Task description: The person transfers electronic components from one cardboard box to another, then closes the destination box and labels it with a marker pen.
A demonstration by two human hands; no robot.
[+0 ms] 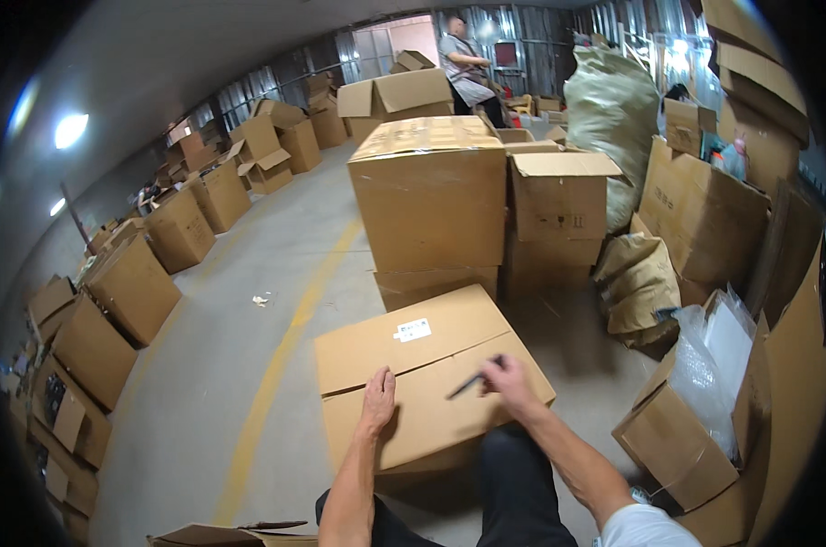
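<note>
A large brown cardboard box lies before me, its two top flaps folded down with a narrow dark gap between them. A white label is stuck on the far flap. My left hand rests on the top by the left end of the gap, fingers stretched out and holding nothing. Over the near flap, my right hand grips a dark, slim marker pen, its tip pointing down and left towards the cardboard. This hand is slightly blurred. My knees are against the near side of the box.
Beyond the box stands a big taped carton, with an open-flapped carton to its right. A box with bubble wrap sits near my right arm. Cartons line the left side. Another person stands at the back.
</note>
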